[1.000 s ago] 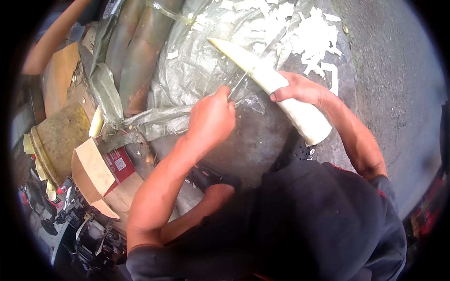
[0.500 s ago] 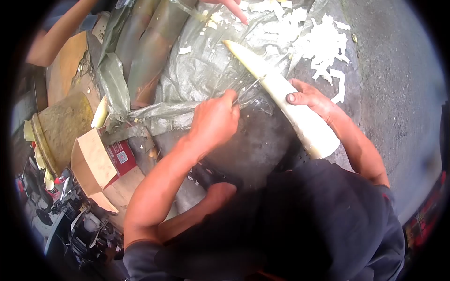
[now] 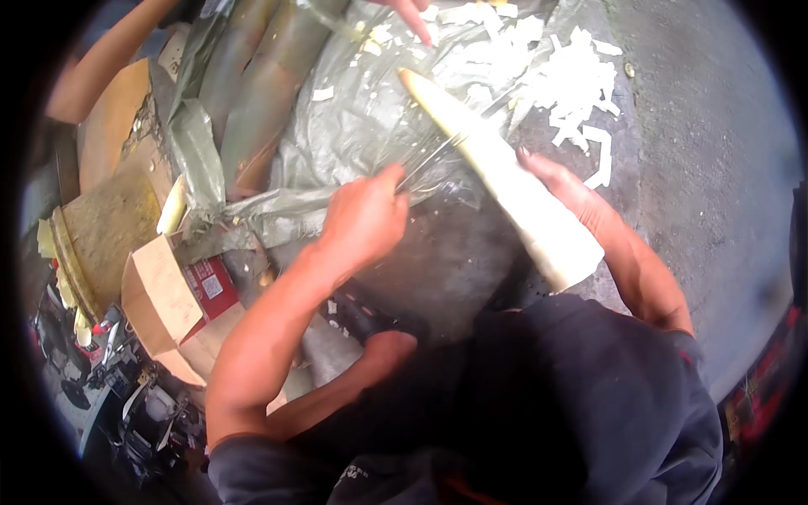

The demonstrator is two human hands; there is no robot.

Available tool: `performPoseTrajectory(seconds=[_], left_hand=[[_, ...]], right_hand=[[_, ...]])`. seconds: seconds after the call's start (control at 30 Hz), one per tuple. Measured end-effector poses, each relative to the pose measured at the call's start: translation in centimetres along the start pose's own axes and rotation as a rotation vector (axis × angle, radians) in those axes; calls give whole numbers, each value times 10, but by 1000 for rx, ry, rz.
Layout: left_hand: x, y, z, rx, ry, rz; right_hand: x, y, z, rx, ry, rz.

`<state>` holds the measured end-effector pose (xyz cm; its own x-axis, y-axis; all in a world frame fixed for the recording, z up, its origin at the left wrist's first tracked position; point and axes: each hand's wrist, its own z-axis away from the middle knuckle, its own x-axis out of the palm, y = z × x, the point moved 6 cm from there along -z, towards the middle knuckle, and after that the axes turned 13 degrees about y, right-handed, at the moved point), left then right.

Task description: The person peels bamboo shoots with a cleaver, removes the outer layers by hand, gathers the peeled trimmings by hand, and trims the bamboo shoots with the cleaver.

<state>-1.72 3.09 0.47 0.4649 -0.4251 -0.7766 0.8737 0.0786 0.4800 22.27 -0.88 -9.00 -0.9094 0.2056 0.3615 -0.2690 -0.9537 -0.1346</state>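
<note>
Your left hand (image 3: 366, 219) is clenched around a knife (image 3: 427, 161), whose blade crosses the narrow part of the peeled shoot (image 3: 515, 183). The shoot slants between your hands, smooth and tapering, yellowish towards its brown-tinged tip, white at the broad base. Your right hand (image 3: 568, 187) rests along its right side; hidden fingers leave the grip's closure unclear.

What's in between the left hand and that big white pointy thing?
Just the knife that the left hand is holding: its blade runs across the gap to the white pointy thing. Nothing else visible stands between them.
</note>
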Motion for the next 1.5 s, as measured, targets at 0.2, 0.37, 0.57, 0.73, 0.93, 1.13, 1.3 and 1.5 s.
performPoseTrajectory(seconds=[0.2, 0.37, 0.57, 0.73, 0.93, 1.13, 1.3, 1.5], left_hand=[[1, -6, 1, -6, -46, -40], [17, -1, -7, 21, -25, -31], [15, -10, -5, 35, -32, -49], [9, 1, -21, 72, -59, -39], [6, 22, -35, 90, -62, -14], [11, 18, -35, 112, -35, -21], [17, -11, -17, 86, -68, -21], [16, 15, -29, 67, 15, 28]], right_hand=[[10, -12, -4, -272, -29, 363], [9, -5, -17, -98, -61, 355], [29, -12, -4, -297, -35, 598], [20, -8, -20, -226, -103, 302], [13, 1, -28, 53, -258, 92], [20, -7, -25, -132, -144, 243], [8, 1, -36, -121, -148, 107], [27, 2, -21, 126, -381, -277]])
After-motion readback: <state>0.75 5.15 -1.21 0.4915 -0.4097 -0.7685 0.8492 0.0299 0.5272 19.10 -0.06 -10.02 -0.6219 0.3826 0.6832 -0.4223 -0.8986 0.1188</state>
